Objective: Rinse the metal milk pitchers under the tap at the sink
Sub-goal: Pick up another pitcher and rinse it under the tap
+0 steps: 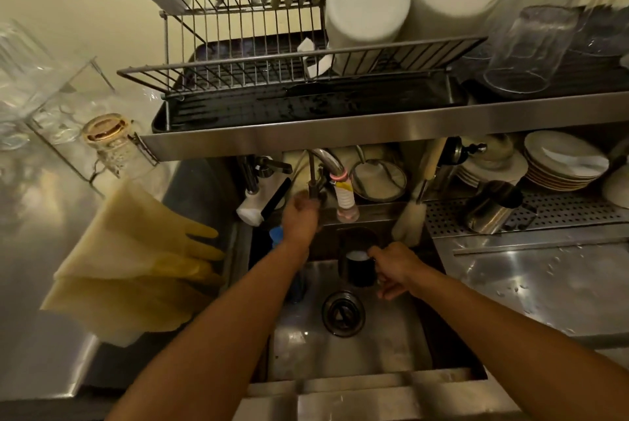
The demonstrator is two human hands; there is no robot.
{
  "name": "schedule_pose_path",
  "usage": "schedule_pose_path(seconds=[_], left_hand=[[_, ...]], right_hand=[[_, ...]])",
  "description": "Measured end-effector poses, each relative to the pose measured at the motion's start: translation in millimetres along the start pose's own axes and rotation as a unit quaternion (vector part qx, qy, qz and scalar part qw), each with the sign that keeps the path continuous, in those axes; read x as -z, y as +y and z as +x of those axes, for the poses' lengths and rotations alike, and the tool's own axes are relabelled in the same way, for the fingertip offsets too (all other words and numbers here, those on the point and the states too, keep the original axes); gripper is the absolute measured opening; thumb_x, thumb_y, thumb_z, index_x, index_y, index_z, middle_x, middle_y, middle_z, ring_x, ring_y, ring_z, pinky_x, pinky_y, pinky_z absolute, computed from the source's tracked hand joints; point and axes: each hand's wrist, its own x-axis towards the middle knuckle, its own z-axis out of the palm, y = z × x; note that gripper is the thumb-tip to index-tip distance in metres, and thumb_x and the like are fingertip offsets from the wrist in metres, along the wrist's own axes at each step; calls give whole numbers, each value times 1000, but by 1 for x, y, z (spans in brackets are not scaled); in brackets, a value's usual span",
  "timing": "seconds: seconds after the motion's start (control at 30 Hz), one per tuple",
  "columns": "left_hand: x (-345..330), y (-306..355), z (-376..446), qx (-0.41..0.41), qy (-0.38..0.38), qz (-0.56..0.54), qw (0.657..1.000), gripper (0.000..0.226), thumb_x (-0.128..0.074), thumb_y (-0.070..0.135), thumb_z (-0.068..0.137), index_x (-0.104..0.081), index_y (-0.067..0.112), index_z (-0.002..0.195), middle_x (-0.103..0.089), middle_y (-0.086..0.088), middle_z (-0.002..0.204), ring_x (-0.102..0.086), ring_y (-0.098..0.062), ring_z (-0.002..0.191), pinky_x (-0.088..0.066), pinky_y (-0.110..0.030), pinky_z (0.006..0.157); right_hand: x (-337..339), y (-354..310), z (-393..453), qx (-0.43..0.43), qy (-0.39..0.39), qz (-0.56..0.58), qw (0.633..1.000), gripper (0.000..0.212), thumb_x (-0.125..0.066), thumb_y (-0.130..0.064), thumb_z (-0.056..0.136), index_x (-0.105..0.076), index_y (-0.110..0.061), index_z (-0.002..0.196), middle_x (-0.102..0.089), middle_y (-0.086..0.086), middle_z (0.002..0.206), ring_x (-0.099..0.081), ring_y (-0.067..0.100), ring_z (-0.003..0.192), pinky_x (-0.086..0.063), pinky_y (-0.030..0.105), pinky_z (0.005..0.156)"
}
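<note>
I see the dark milk pitcher [355,267] held upright low in the sink [374,349], just below and in front of the tap spout [347,202], with something pale inside. My right hand [396,271] grips it by the handle side, fingers curled round. My left hand [301,216] reaches up to the tap lever [312,182], fingers wrapped about it. I judge the water is being set: I'd open it gently and keep the pitcher's mouth square under the spout to limit splashing. Both forearms stretch forward over the basin. A second pitcher [490,208] waits on the perforated drainer [561,213].
</note>
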Motion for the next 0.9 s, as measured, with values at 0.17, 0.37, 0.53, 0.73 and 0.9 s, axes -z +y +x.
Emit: schedule_pose_path(seconds=[0.17,0.37,0.53,0.73,0.9], left_hand=[[-2,36,34,38,-13,-145,989,41,-53,37,95,-53,13,129,-63,-8,123,-61,-17,84,-56,-35,69],[3,47,55,97,-37,-245,964,55,-51,44,95,-44,19,143,-57,0,127,-61,-20,93,-56,-35,68],[2,39,45,78,13,-248,965,39,-39,37,101,-52,13,130,-59,-3,114,-63,-19,85,-51,-36,66],[17,31,43,75,98,-207,971,29,-30,29,105,-52,16,119,-62,0,89,-63,-18,81,-54,-39,84],[22,30,43,43,125,-165,978,34,-32,43,103,-52,16,102,-58,-1,83,-61,-16,73,-55,-36,79]], right_hand=[[-2,-8,9,2,-3,4,1000,35,-47,-38,96,-56,-6,88,-58,12,70,-66,27,54,-54,28,46],[-5,-12,7,22,-3,8,1000,41,-45,-43,96,-60,-5,102,-64,14,78,-68,26,57,-55,29,49],[-10,-14,10,47,24,-27,998,41,-43,-45,97,-60,-9,89,-63,11,70,-59,20,48,-48,24,45],[-16,-12,14,60,43,-15,997,41,-42,-44,97,-58,-11,79,-62,10,66,-57,21,49,-45,24,46],[-20,-11,18,74,52,-7,996,44,-43,-43,96,-58,-9,73,-63,13,64,-59,23,48,-49,27,47]])
